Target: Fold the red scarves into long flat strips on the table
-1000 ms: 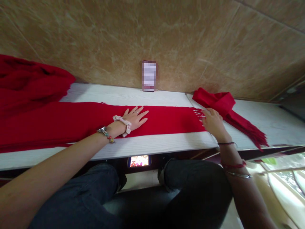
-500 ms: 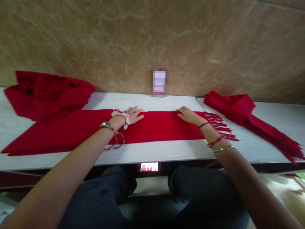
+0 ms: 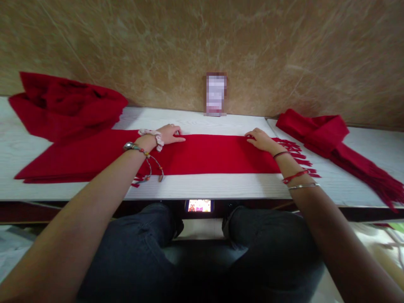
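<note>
A long red scarf lies flat along the white table, its fringe at the right end. My left hand rests at the scarf's far edge, left of the middle, with the fingers pressed together on the cloth. My right hand sits at the far edge near the fringe, its fingers curled onto the fabric. Both wrists wear bracelets, and a scrunchie is on the left one.
A loose heap of red cloth lies at the back left. A folded red scarf with fringe lies at the right. A small blurred card leans against the brown stone wall. A lit phone shows under the table's front edge.
My right hand has moved from the fringe end leftward onto the scarf's far edge. My left hand has slid from the scarf's middle up to its far edge and its fingers have drawn together.
</note>
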{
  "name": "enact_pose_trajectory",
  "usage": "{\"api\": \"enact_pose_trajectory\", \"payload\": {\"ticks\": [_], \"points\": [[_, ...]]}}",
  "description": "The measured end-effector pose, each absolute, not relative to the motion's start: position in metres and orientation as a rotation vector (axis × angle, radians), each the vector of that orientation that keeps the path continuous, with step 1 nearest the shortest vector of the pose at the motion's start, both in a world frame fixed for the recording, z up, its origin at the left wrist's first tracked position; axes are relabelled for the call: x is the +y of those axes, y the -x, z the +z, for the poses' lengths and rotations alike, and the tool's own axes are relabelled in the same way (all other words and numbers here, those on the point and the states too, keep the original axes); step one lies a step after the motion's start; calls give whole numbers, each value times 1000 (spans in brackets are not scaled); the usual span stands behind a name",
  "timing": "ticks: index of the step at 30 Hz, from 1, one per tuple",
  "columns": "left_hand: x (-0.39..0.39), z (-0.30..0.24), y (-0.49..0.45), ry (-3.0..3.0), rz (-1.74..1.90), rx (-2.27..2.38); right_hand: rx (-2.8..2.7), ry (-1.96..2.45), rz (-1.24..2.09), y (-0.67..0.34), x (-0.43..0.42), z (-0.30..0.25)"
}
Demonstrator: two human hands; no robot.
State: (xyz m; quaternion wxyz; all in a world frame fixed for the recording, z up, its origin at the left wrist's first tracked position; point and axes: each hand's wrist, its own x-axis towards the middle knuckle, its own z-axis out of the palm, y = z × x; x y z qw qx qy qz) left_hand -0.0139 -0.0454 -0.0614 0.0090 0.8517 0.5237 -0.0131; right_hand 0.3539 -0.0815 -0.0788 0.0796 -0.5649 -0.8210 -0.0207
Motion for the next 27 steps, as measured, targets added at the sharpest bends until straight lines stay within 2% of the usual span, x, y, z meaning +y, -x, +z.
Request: {"api": "enact_pose_trajectory", "payload": {"ticks": [4,13,23,27], "points": [[-44,-59,18,-2619,3,1591,-2538,1777,29,-355,-73,-67],[-30,-51,33,-2517,-125,1720,-2538,1798,-95,-362,-78,-60],[-37,-44,53,-2825,-469,1528,-2619,1698,-313,-381,-99,-57],[-36,-29,63,-2947,-433,1459,-2518,1658,-408,-391,-103,-54]]}}
